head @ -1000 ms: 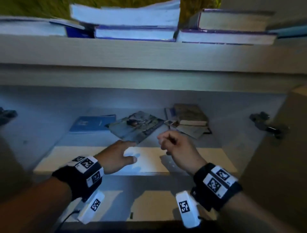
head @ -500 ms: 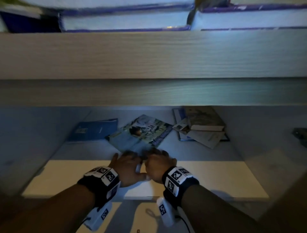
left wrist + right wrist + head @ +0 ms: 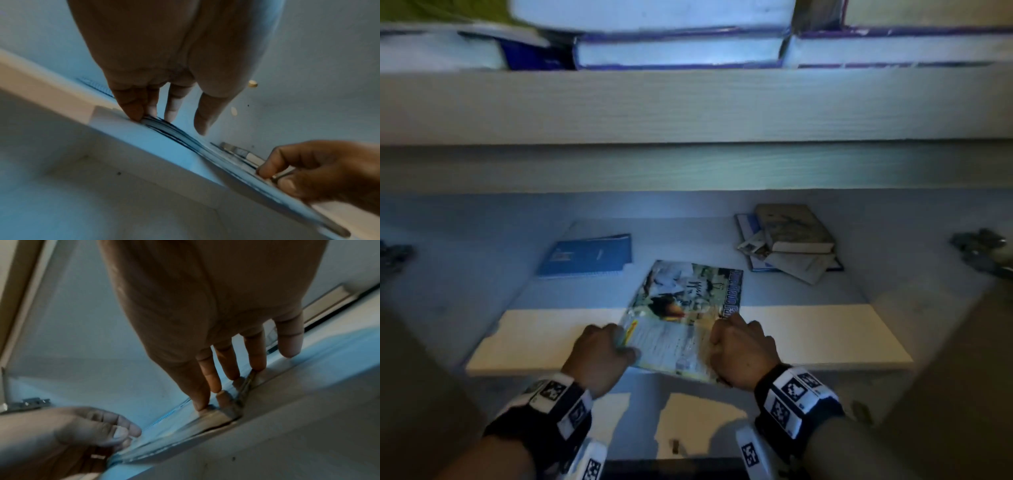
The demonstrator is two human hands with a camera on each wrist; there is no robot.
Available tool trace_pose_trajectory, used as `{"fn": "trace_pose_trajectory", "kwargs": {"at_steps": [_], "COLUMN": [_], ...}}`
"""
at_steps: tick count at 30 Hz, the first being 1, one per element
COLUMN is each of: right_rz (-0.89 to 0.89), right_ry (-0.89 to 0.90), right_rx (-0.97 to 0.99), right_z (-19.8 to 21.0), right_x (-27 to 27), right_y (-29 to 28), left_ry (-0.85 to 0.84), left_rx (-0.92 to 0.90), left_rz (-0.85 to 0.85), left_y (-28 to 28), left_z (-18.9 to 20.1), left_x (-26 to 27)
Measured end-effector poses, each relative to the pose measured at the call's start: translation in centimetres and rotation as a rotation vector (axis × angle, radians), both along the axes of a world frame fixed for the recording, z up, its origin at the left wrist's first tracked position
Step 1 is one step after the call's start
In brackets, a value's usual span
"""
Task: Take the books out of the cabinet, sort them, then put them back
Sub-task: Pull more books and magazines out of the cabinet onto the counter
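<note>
Both hands are holding the magazine (image 3: 685, 318) at the front of the cabinet's lower shelf (image 3: 544, 339). The left hand (image 3: 599, 356) is gripping its near left corner, thumb on the cover; in the left wrist view its fingers (image 3: 131, 105) are curling down onto the magazine's edge, so that grip is clamped on the magazine. The right hand (image 3: 743, 353) is taking the near right edge; the left wrist view is showing its finger and thumb pinching the edge, so this grip too is clamped on the magazine. The magazine is lying slanted, its near end jutting over the shelf's front lip, its far end resting on the shelf and its pages bowing slightly between the hands.

Farther back on the same shelf, a blue book (image 3: 589, 255) is lying flat to the left, apart from the magazine. At the back right, a loose pile of books (image 3: 791, 240) is sitting askew, a thick worn one on top. On the upper shelf (image 3: 688, 106), more books (image 3: 678, 51) are lying stacked flat. Metal hinges (image 3: 979, 253) are showing at either side of the cabinet.
</note>
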State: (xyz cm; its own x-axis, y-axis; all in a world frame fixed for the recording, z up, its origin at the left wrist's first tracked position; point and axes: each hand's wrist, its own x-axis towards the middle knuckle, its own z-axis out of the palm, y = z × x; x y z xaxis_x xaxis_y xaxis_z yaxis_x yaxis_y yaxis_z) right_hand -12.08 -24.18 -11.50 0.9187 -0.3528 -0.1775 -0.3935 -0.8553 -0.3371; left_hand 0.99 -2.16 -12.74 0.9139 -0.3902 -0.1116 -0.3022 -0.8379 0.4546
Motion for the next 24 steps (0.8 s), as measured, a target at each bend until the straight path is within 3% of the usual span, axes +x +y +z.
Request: {"fn": "trace_pose_trajectory", "kwargs": {"at_steps": [2,6,9,11,15,21,24], "right_rz": [-0.011,-0.162,-0.311,-0.281,-0.22,-0.089,0.043], "right_ry": [-0.045,-0.19,-0.353,-0.399,-0.394,-0.467,-0.528], "right_rx": [0.025,0.154,0.556,0.759,0.782,0.927,0.974], "right_z": [-1.0,-2.3,-2.5,-2.0,0.6,9.2,14.8], "right_x": [-2.1,-5.8,-8.1,-9.6,-9.9,-9.7,-10.2], "right_y": [0.9,2.2,3.5,4.7,7.6,12.4,14.9], "left_ry": [0.079,0.457,0.584,0.582,0.457,0.338,0.258], "left_rx": [-0.169,-0.542,-0.588,-0.686,-0.832,-1.166,-1.326], "left_rz": [0.033,0.064,0.105,0.061,0.025,0.152,0.118], "left_y": [1.9,4.6,6.1,7.3,10.3,16.5,19.5], "left_z": [-0.2,-1.4,-1.4,-0.9,2.9,10.8,15.6], "left_x": [-2.3,-5.7,-8.6,-10.4,-13.3,-16.0,-17.1]}}
